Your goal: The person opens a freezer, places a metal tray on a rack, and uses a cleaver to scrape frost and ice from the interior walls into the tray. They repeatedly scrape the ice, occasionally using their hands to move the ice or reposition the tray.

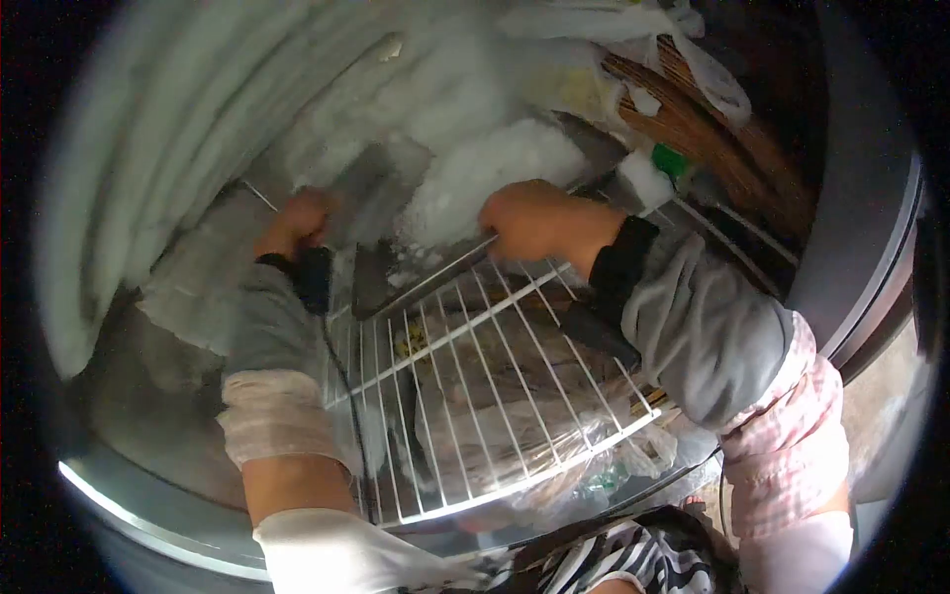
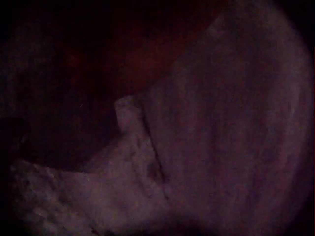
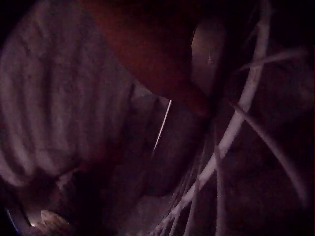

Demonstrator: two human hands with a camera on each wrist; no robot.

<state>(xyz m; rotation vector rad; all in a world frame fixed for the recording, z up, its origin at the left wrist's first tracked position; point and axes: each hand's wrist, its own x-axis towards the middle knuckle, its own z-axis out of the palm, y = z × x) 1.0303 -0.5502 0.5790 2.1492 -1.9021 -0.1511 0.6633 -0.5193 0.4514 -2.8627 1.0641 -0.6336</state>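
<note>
Frost-covered walls surround both hands in the head view. My right hand (image 1: 542,220), dim in the right wrist view, grips the near right corner of a dark, shallow tray (image 1: 435,282). Loose white frost (image 1: 445,203) is heaped at the tray's far side. To the left, my left hand (image 1: 295,223) has its fingers curled round a flat grey blade-like piece (image 1: 364,186), blurred, slanting up and right toward the frost. The left wrist view is too dark to show the grip. Below the tray lies a white wire rack (image 1: 485,396).
Bagged goods (image 1: 495,386) lie beneath the rack. At the back right sit brown ridged packages (image 1: 683,119), white plastic bags (image 1: 717,84) and a small green item (image 1: 669,159). The freezer rim (image 1: 168,540) curves round the front; thick ridged frost (image 1: 129,198) coats the left wall.
</note>
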